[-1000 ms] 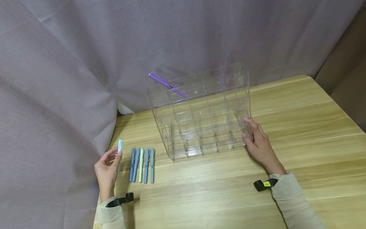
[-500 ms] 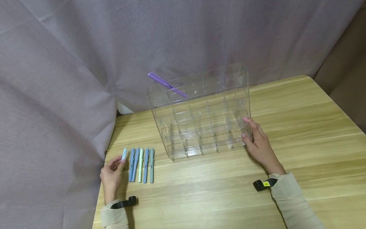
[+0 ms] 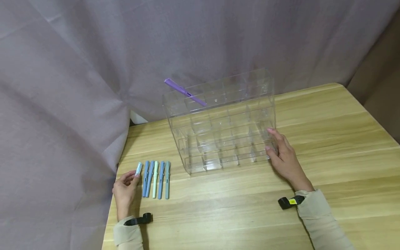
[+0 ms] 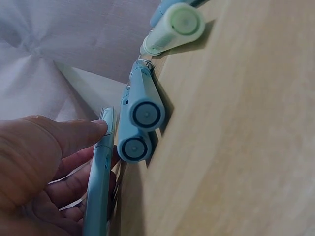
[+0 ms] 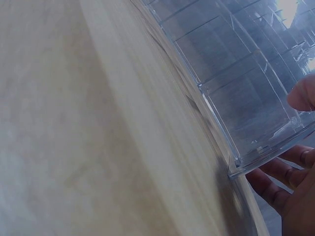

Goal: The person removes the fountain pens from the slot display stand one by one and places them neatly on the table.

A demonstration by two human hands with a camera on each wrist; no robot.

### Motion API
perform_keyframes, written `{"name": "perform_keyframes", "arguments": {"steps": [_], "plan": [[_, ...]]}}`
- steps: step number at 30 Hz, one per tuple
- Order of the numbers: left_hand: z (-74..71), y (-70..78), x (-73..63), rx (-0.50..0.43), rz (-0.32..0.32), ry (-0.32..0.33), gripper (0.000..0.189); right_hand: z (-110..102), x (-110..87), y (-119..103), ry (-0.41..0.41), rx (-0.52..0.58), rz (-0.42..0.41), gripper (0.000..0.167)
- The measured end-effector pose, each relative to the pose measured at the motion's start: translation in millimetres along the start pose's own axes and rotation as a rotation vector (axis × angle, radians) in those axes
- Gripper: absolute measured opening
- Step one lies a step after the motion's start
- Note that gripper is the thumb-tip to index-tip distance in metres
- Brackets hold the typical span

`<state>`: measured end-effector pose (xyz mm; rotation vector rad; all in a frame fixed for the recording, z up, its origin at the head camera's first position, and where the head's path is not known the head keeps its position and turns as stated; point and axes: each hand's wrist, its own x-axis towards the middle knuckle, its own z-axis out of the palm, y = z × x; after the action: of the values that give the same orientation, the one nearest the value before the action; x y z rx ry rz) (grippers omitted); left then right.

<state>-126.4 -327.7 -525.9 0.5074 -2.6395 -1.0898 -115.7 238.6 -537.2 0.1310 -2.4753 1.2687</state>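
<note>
My left hand [image 3: 125, 189] pinches a light blue capped pen [image 4: 100, 172] between thumb and fingers, at the left end of a row of pens. In that row lie two blue pens [image 4: 146, 105] side by side, a mint green pen [image 3: 155, 180], another blue pen [image 3: 160, 180] and a grey-green pen [image 3: 167, 180]. My right hand [image 3: 285, 161] holds the lower right front edge of a clear acrylic organizer [image 3: 218, 135], thumb at its front and fingers along its side. A purple pen [image 3: 185, 92] leans out of one of the organizer's top compartments.
The organizer stands at the back of a wooden table [image 3: 225, 215], its several dividers forming tiers of compartments. Behind and to the left hangs a grey curtain [image 3: 72, 104]. The table's left edge runs close beside my left hand.
My left hand has moved right and lowered the light blue pen beside the row; the pen tilts slightly more now. The right hand keeps its hold on the organizer.
</note>
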Motion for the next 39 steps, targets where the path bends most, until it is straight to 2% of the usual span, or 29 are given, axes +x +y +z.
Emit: {"name": "perform_keyframes", "arguments": {"steps": [4, 12, 21, 25, 28, 32, 39], "plan": [[5.4, 2.7, 2.2, -0.006, 0.008, -0.021, 0.025, -3.4, -2.0, 1.3, 0.023, 0.007, 0.005, 0.070], [8.3, 3.6, 4.0, -0.029, -0.004, -0.012, 0.024, -1.9, -1.1, 2.0, 0.038, 0.026, -0.011, 0.069], [8.5, -0.4, 4.7, -0.030, 0.056, 0.013, 0.022, 0.2, -0.4, 1.7, 0.027, 0.028, -0.009, 0.069], [6.8, 0.8, 4.8, -0.017, 0.052, 0.011, 0.023, 1.3, 0.6, 2.0, 0.024, 0.027, -0.013, 0.069], [5.3, 5.6, 4.5, -0.011, 0.052, 0.009, 0.027, 2.2, 1.5, 2.3, 0.024, 0.027, -0.020, 0.069], [5.2, 16.9, 3.7, -0.055, 0.066, 0.011, 0.034, 2.9, 2.4, 1.7, 0.022, 0.031, -0.023, 0.069], [10.8, 49.7, 3.8, -0.227, 0.130, 0.018, 0.038, 2.8, 1.7, -0.2, 0.009, 0.022, -0.006, 0.070]]}}
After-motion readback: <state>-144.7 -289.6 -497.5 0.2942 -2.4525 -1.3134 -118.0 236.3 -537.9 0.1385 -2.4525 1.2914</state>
